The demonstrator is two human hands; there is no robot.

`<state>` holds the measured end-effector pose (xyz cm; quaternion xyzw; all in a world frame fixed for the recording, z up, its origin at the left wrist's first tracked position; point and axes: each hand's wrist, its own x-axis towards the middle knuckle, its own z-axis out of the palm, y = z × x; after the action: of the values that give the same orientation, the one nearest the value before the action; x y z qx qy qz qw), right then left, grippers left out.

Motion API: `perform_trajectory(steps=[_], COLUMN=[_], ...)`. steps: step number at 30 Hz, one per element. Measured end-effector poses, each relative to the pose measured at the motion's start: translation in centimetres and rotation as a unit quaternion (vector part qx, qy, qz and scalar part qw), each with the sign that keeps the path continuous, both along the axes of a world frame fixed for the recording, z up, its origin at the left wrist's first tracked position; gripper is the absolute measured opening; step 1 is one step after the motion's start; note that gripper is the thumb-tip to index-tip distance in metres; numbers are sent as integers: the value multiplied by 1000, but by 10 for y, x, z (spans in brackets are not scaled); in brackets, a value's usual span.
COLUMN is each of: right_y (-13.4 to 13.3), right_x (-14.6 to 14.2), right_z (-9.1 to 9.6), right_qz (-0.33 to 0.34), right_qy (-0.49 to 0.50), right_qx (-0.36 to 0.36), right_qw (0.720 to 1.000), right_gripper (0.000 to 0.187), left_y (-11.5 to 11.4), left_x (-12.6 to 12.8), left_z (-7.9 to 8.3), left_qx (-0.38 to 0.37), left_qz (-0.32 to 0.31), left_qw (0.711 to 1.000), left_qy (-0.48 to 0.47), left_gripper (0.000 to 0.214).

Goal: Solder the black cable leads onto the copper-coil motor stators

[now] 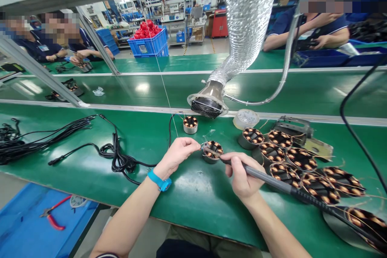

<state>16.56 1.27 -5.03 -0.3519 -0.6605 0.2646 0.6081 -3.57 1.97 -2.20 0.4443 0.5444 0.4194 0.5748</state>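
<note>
My right hand (246, 175) grips a soldering iron (266, 177) like a pen, its tip over the near motor stator (212, 151). That stator is a metal ring with copper windings and stands on the green bench. My left hand (183, 151), with a blue watch (160, 180) on the wrist, pinches a thin wire at the stator's left edge. The wire's exact kind is too small to tell. A thin strand (157, 64) hangs from above and passes down behind my left hand. Just beyond stands a second stator (190, 124) with a black cable beside it.
Several stators (273, 153) crowd the right, by a metal bracket (293, 129) and a clear round container (246, 119). Black cables (117, 153) lie left. A fume extraction hood (208, 100) hangs ahead. Red-handled pliers (54, 215) lie on a blue surface. People sit across the bench.
</note>
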Motion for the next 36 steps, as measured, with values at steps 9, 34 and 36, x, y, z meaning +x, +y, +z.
perform_trajectory(steps=[9, 34, 36], right_y=[2, 4, 8], right_x=[-7, -9, -12], right_z=[3, 12, 14], right_qz=[26, -3, 4], right_qy=[88, 1, -51], right_qx=[-71, -2, 29], right_qw=[993, 1000, 998], right_gripper=[24, 20, 19], left_y=[0, 0, 0], left_x=[0, 1, 1], left_z=[1, 0, 1], left_qx=[4, 13, 25], left_qz=[1, 0, 1], left_qw=[1000, 1000, 1000], left_qy=[4, 5, 0], left_gripper=[28, 27, 27])
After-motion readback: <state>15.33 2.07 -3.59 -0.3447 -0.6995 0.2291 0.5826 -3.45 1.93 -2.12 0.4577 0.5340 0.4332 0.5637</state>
